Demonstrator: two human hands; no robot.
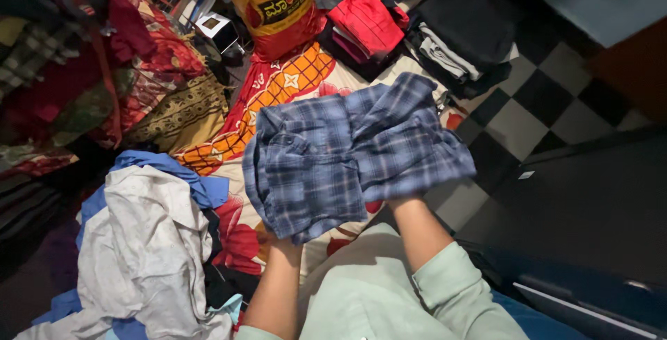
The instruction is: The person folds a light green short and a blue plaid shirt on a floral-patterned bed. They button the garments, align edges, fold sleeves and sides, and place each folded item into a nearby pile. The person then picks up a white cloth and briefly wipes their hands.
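Shirt: we've got the blue plaid shirt (354, 152) up in the air, dead centre of view, bunched and half doubled over so it hangs clear of the bedding below.
Left hand: our left hand (281, 239) is under the shirt's lower edge at 7 o'clock from its middle, wrist showing, fingers buried in the cloth; it looks closed on the fabric, taking the weight from below.
Right hand: our right hand (403, 201) comes up at 5 o'clock, fingers tucked behind the fold and clamped on the cloth there, which keeps the two halves together.
Sleeve: pale green sleeve (451, 284) on the right arm, pushed back off the wrist.
Sheet: under the shirt lies a cream sheet (278, 83) with red flowers and an orange border, serving as the working surface.
Pile: at 8 o'clock, a loose heap with a grey garment (146, 243) on top of blue ones, unfolded and tumbled.
Stacks: at 12 to 1 o'clock, folded red clothes (365, 20) and a dark stack (458, 34), squared up and set well apart from the heap.
Floor: chequered tiles (535, 104) at 2 o'clock.
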